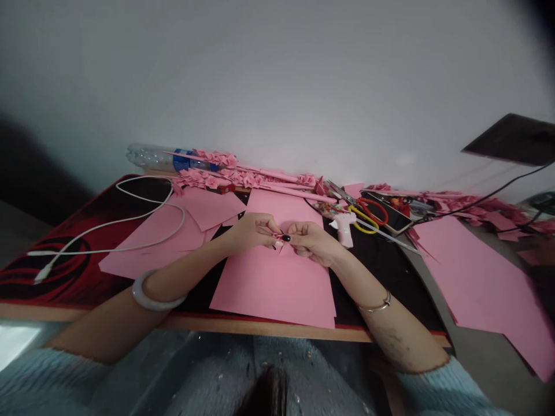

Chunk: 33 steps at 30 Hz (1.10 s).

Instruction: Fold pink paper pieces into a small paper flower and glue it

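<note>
My left hand [256, 232] and my right hand [313, 241] meet above a large sheet of pink paper [273, 289]. Pinched between the fingertips of both is a small folded piece of pink paper [281, 249], mostly hidden by the fingers. Its exact shape is too small to make out. Both hands are closed, with the thumbs and forefingers almost touching. Just beyond my right hand lies a white glue gun [344, 230].
Yellow-handled scissors [366, 222] lie beside the glue gun. Pink paper flower stems [277, 176] and a plastic bottle [150, 157] line the wall. A white cable [117, 249] crosses pink sheets [130, 260] at left; more pink sheets [477, 283] lie at right.
</note>
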Available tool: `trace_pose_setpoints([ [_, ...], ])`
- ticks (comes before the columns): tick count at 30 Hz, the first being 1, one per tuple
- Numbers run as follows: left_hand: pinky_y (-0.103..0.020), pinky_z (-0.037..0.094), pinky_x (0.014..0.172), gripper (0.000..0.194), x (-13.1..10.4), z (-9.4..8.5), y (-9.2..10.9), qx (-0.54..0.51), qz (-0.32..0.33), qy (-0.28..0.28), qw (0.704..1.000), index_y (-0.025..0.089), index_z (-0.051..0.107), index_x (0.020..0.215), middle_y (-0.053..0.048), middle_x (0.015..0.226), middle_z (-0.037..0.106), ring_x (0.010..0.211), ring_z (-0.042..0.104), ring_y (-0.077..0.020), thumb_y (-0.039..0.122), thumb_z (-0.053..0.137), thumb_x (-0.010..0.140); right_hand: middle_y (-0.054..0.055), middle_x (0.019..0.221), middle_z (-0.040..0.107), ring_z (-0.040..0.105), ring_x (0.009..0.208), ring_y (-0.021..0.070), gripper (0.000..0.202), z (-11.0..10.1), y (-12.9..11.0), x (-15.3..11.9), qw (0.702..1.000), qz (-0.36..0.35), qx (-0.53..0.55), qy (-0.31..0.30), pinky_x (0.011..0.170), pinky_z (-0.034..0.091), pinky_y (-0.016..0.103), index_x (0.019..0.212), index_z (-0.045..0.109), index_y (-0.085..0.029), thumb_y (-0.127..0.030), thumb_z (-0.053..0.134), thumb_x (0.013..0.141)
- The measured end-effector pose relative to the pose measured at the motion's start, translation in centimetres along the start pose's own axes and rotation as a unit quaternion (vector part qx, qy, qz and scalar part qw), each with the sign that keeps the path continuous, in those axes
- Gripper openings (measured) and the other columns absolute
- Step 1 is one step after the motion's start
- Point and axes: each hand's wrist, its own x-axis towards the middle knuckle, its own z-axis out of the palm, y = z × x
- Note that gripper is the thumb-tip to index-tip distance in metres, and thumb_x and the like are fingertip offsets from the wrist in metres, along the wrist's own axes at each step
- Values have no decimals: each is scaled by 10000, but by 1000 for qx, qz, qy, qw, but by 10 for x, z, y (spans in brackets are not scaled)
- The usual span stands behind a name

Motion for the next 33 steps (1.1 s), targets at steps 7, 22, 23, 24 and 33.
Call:
trace_pose_setpoints([
  [7, -247, 531, 605, 226, -1, 1, 1, -6, 0, -21, 1000, 126, 600, 713, -19, 697, 664, 653, 630, -126, 203, 750, 564, -121, 396, 244, 132, 352, 9, 230, -4, -2, -2, 998, 34, -21, -44, 349, 60, 179, 683, 533, -119, -295, 680, 696],
  [22, -293, 521, 680, 237, -1, 3, 1, -54, 8, 15, 998, 123, 598, 828, -49, 777, 656, 722, 620, -137, 230, 701, 644, -103, 493, 248, 119, 386, 20, 253, 2, 2, 2, 994, -72, 77, 38, 356, 65, 173, 681, 413, -178, -316, 612, 754],
  [23, -289, 519, 680, 243, -1, 4, 2, -50, 9, 21, 998, 124, 600, 843, -47, 781, 651, 726, 617, -135, 227, 698, 646, -104, 488, 251, 124, 382, 21, 245, 3, 3, 2, 992, -89, 70, 54, 357, 68, 175, 692, 423, -179, -321, 613, 751],
  [24, -285, 518, 679, 256, -1, 5, 2, -48, 9, 26, 998, 126, 601, 860, -44, 785, 647, 731, 614, -134, 223, 697, 644, -106, 480, 251, 131, 377, 22, 238, 4, 4, 3, 990, -104, 60, 73, 357, 70, 176, 705, 435, -180, -332, 613, 748],
  [33, -287, 501, 716, 297, -1, 11, 3, -41, -4, 64, 997, 128, 551, 779, -19, 743, 635, 720, 614, -122, 185, 741, 559, -72, 540, 353, 257, 451, 44, 228, 8, 8, 4, 954, -175, -170, 172, 418, 173, 197, 720, 514, -162, -325, 666, 670],
])
